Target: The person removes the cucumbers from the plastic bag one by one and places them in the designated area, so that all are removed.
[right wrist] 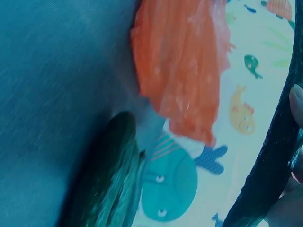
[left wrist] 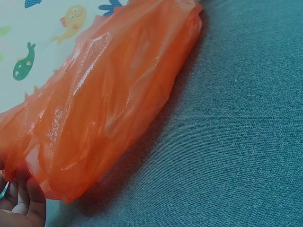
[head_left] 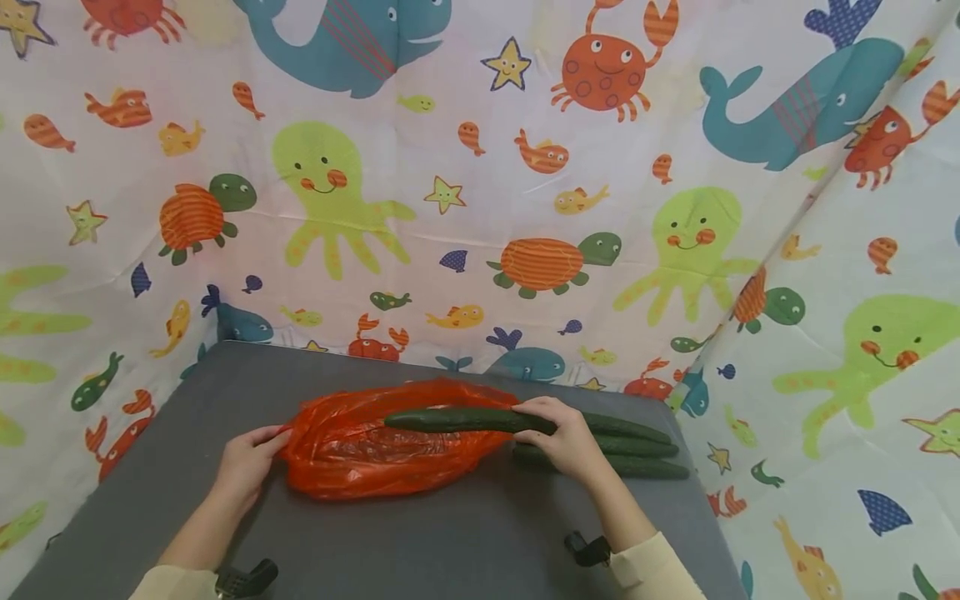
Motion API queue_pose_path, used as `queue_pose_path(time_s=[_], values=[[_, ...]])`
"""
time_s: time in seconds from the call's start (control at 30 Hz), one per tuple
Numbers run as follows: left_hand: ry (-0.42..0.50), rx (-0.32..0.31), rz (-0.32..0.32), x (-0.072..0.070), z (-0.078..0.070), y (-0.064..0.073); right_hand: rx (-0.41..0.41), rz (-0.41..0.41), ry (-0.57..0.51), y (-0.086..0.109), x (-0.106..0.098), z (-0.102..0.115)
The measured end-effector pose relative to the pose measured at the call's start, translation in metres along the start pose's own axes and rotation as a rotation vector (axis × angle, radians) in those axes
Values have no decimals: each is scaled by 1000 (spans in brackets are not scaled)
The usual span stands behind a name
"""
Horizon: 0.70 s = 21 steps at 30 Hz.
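Observation:
An orange-red plastic bag (head_left: 345, 479) lies on the grey table, its mouth spread and facing up. At its left end my left hand (head_left: 243, 467) pinches the rim between thumb and fingers; the left wrist view also shows these fingers (left wrist: 35, 196) on the thin plastic. My right hand (head_left: 558, 433) grips a long dark green cucumber (head_left: 450, 419) near its right part. The cucumber's left portion extends over the bag's opening. Below and right of that hand, more cucumbers (head_left: 637, 467) lie side by side on the table. The hand hides part of them.
The grey table (head_left: 450, 550) reaches to a cloth backdrop (head_left: 465, 233) printed with sea animals, which hangs behind and at both sides. The lying cucumbers are close to the table's right edge. Dark devices (head_left: 588, 550) are strapped to both wrists.

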<state>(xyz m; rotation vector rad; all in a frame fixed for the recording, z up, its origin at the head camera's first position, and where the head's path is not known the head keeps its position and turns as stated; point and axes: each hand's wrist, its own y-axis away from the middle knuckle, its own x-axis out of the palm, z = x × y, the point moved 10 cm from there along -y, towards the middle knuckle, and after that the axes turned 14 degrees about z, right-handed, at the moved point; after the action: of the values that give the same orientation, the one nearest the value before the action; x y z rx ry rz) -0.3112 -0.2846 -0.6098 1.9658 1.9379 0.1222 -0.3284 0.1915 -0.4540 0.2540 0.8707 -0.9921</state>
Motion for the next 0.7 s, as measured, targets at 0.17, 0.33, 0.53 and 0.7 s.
queue_pose_path(time_s=[0.17,0.33,0.53,0.7], values=[[-2,-6,-8,-3,0,2,-6,-16,34,11,-8,-9],[6,-15,7,-4,4,3,44,-15,56,27,-14,-28],[-2,-14,-7,-4,7,3,158,-19,81,60,-21,-61],[-4,-12,-3,-4,5,4,239,-34,87,86,-28,-88]])
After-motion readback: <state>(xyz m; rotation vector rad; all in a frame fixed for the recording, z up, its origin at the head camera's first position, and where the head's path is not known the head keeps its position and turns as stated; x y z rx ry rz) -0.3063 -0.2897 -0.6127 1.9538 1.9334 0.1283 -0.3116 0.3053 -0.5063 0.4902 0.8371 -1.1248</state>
